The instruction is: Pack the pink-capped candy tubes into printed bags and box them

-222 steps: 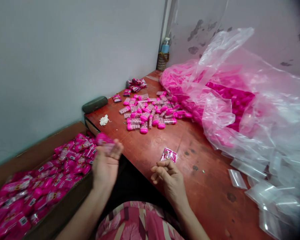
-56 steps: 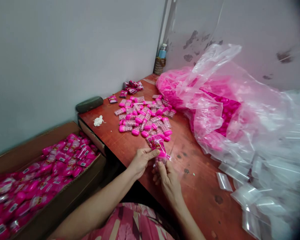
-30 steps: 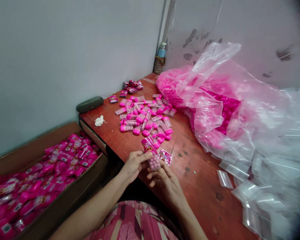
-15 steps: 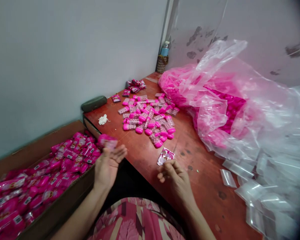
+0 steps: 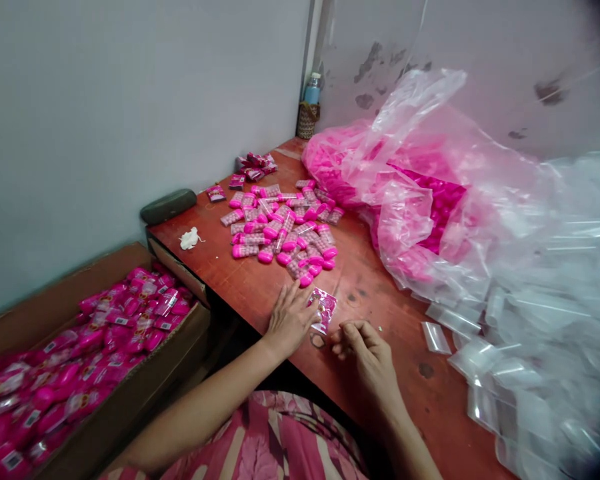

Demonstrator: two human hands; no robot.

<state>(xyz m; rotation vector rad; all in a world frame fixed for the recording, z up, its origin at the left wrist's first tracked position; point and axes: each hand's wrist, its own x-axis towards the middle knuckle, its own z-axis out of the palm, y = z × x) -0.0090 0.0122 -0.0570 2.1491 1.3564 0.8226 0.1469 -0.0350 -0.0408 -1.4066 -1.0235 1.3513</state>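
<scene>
My left hand [image 5: 291,321] reaches over the table's front edge with its fingers spread, fingertips at the left edge of a flat pink printed packet [image 5: 325,311]. Just right of that packet, my right hand [image 5: 364,343] has its fingers curled, thumb against the index finger; what it may hold is too small to make out. Behind both hands lies a pile of small clear tubes with pink caps [image 5: 285,230]. An open cardboard box [image 5: 180,347] at the left holds many pink wrapped packs [image 5: 105,333].
The red table [image 5: 395,320] carries a large plastic bag of pink pieces [image 5: 405,193] and loose clear sleeves [image 5: 510,380] at the right. Farther back are dark pink packets [image 5: 255,165], a dark case [image 5: 169,207], white crumpled tissue [image 5: 190,238] and a bottle [image 5: 312,90].
My left hand has moved right, from the box's edge to the flat packet. The pink pack that was at it is no longer there. The whole view has shifted slightly.
</scene>
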